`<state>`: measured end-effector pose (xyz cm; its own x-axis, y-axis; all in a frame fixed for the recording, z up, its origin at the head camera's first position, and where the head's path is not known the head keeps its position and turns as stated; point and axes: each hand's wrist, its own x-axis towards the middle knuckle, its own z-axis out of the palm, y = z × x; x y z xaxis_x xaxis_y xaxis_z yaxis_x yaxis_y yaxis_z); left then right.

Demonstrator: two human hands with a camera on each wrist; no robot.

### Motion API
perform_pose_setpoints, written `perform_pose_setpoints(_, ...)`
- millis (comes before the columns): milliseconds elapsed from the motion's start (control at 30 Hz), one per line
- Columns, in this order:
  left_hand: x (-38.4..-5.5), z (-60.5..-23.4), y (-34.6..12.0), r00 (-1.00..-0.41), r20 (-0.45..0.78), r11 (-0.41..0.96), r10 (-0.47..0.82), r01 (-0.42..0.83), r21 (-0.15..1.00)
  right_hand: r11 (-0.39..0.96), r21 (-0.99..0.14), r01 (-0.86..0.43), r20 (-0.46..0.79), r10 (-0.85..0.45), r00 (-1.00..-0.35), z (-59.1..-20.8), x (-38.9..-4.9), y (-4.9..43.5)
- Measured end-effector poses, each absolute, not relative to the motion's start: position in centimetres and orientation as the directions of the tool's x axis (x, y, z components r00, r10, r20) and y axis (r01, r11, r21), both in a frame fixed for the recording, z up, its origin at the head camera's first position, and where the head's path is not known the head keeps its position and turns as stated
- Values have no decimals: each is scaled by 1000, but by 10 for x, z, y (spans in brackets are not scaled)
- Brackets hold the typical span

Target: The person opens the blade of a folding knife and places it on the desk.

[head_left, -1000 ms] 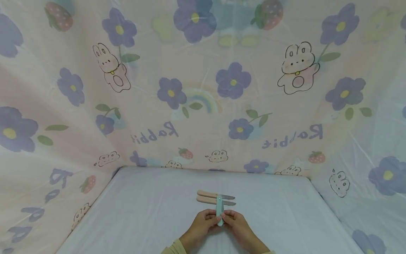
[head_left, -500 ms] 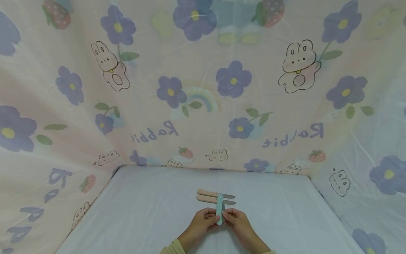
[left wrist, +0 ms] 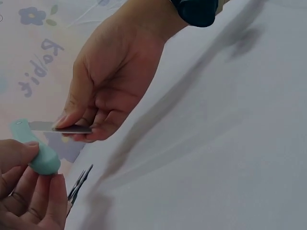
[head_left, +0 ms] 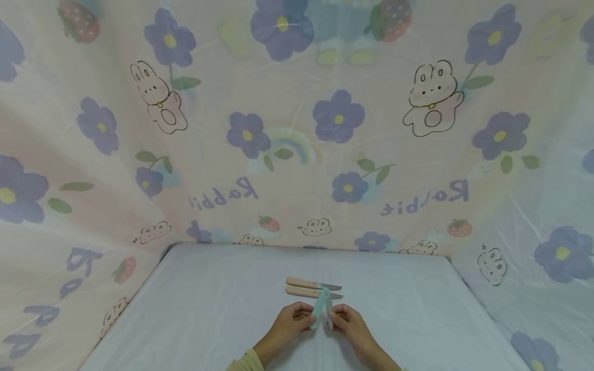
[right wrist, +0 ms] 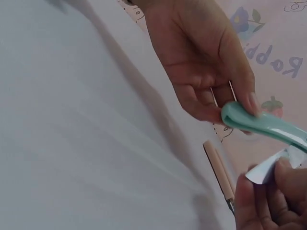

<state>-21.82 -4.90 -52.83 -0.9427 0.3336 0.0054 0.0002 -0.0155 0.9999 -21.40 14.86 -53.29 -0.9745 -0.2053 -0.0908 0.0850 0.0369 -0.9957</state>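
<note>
A folding knife with a mint-green handle (head_left: 319, 310) is raised in front of me, partly unfolded. My left hand (head_left: 293, 320) grips the handle near its rounded end, as the right wrist view shows the handle (right wrist: 268, 125) between thumb and fingers. My right hand (head_left: 351, 324) pinches the metal blade (left wrist: 62, 128), which stands at an angle to the handle. Just beyond the hands lie two beige-handled knives, the farther knife (head_left: 301, 282) and the nearer knife (head_left: 301, 292), side by side with blades pointing right. The mint knife's pivot end overlaps the nearer one in the head view.
A white-covered table (head_left: 209, 293) spreads under the hands. Around it hangs a patterned curtain (head_left: 287, 201) with rabbits, flowers and strawberries, close behind the table's far edge and along both sides.
The blade has swung out from the mint handle, forming a wider angle. My hands have moved apart, the handle tilting left at its lower end. The beige knives stay put.
</note>
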Motion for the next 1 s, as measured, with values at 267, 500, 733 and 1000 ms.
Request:
perform_pose_setpoints(267, -224, -527, -62, -918, 37, 87, 394, 78, 993, 179, -983, -26, -13, -211, -977, -529, -215, 157)
perform_pose_setpoints(500, -228, -521, -73, -896, 73, 130, 439, 144, 981, 322, -934, -154, 74, -246, -967, -527, -217, 164)
perform_pose_setpoints(733, -230, -519, -82, -879, 105, 173, 465, 206, 963, 446, -834, -325, 193, -317, -929, -520, -216, 171)
perform_pose_setpoints(1000, -231, -517, -92, -860, 127, 260, 495, 287, 922, 473, -770, -428, 219, -435, -874, -516, -216, 178)
